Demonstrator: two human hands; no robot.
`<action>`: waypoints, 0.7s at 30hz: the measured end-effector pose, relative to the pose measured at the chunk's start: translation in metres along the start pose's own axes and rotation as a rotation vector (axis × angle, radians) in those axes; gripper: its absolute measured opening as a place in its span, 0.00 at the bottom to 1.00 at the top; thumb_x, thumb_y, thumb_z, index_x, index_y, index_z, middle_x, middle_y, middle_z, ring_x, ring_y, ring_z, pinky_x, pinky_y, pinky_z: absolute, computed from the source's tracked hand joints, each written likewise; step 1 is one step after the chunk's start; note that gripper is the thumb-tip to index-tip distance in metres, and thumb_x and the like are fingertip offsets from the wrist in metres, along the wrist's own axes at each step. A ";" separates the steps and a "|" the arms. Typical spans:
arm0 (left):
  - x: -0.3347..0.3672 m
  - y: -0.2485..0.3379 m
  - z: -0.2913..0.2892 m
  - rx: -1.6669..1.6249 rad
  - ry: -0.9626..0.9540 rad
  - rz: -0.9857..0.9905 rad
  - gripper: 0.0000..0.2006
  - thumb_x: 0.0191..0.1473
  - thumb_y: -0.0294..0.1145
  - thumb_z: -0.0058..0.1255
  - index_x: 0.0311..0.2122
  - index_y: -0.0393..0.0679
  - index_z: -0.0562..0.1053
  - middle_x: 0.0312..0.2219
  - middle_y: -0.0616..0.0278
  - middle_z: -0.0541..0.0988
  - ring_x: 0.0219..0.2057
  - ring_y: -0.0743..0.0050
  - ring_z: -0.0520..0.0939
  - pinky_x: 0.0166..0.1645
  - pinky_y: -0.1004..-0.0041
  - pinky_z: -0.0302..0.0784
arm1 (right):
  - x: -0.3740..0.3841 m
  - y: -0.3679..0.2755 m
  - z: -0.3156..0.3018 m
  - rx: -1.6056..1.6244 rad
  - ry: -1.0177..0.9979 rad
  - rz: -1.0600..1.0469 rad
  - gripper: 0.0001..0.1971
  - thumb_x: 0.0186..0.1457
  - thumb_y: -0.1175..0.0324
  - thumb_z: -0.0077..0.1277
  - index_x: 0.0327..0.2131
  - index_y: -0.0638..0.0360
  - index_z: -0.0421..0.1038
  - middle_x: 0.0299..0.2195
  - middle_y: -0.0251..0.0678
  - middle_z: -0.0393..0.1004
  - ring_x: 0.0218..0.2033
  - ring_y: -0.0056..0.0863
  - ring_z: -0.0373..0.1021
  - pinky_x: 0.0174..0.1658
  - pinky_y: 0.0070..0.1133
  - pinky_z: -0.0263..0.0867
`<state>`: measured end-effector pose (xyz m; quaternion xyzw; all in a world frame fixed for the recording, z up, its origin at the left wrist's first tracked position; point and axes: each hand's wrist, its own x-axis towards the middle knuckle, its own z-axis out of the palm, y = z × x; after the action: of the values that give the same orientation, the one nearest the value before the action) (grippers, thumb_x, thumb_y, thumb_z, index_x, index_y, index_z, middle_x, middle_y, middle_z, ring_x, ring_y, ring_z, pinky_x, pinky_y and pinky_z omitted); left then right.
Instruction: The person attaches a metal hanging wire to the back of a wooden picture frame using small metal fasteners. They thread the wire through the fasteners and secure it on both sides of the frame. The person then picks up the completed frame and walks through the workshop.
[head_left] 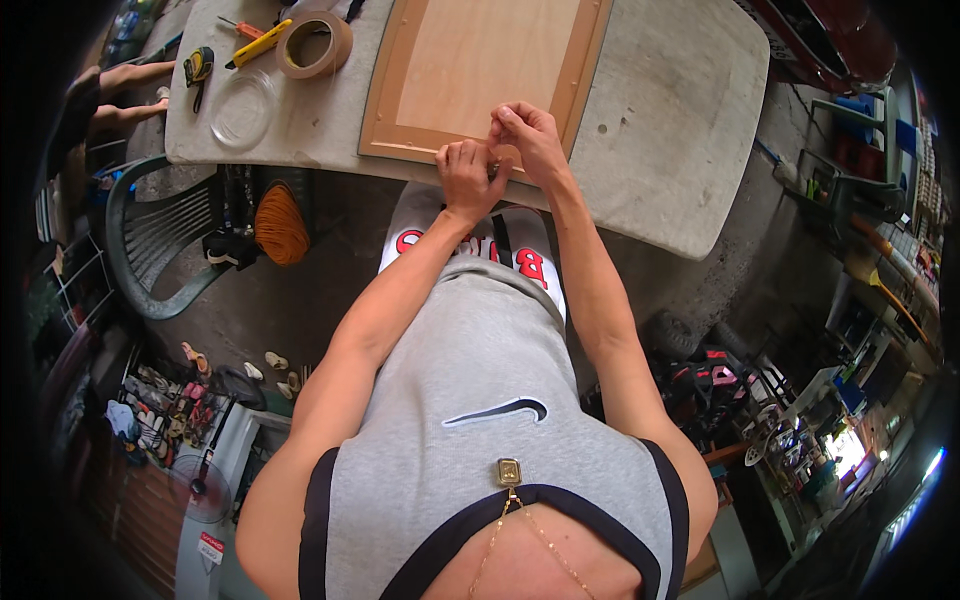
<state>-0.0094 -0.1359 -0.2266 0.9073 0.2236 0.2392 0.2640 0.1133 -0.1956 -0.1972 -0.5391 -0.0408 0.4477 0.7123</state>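
Grey table (pixel 690 150), hands (pixel 500 155) hiding frame edge (pixel 400 148)

Grey tabletop (pixel 670 130) with rounded corners, its surface worn and pitted. Lying directly on it: a framed wooden panel (pixel 480 70), pale centre within a darker border, its near edge close to the tabletop's front edge; a roll of brown tape (pixel 314 44) left of the panel; a yellow utility knife (pixel 257 44) touching the roll's left side; a clear round lid (pixel 243 108) below the knife; a tape measure (pixel 198 67) at the far left edge.
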 end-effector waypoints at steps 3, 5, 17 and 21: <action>0.000 0.001 0.001 -0.003 -0.008 -0.025 0.13 0.45 0.43 0.58 0.24 0.48 0.69 0.24 0.67 0.69 0.33 0.64 0.70 0.43 0.62 0.57 | 0.009 -0.001 0.001 -0.054 -0.020 0.102 0.10 0.59 0.67 0.49 0.33 0.67 0.72 0.20 0.28 0.70 0.20 0.13 0.65 0.20 0.15 0.59; 0.001 0.002 0.001 -0.015 -0.017 -0.029 0.12 0.44 0.42 0.58 0.23 0.49 0.69 0.23 0.67 0.69 0.32 0.64 0.70 0.42 0.62 0.57 | 0.016 0.000 0.004 -0.229 0.027 0.092 0.10 0.59 0.65 0.50 0.34 0.65 0.72 0.20 0.24 0.66 0.19 0.11 0.60 0.20 0.13 0.55; 0.003 0.000 -0.004 -0.032 -0.060 -0.058 0.11 0.42 0.41 0.58 0.21 0.50 0.69 0.23 0.68 0.69 0.32 0.65 0.70 0.43 0.62 0.57 | 0.056 -0.013 0.004 -0.709 0.062 -0.031 0.11 0.54 0.68 0.52 0.30 0.68 0.75 0.17 0.28 0.71 0.19 0.13 0.65 0.22 0.16 0.60; 0.006 0.003 -0.007 -0.031 -0.073 -0.081 0.12 0.42 0.42 0.58 0.20 0.50 0.68 0.22 0.68 0.69 0.31 0.66 0.70 0.42 0.62 0.57 | 0.045 -0.028 0.008 -0.393 0.120 0.093 0.10 0.58 0.66 0.50 0.32 0.66 0.73 0.17 0.23 0.65 0.16 0.11 0.58 0.18 0.15 0.54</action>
<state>-0.0082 -0.1325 -0.2177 0.9014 0.2467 0.1986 0.2953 0.1524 -0.1599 -0.1902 -0.6948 -0.0597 0.4305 0.5730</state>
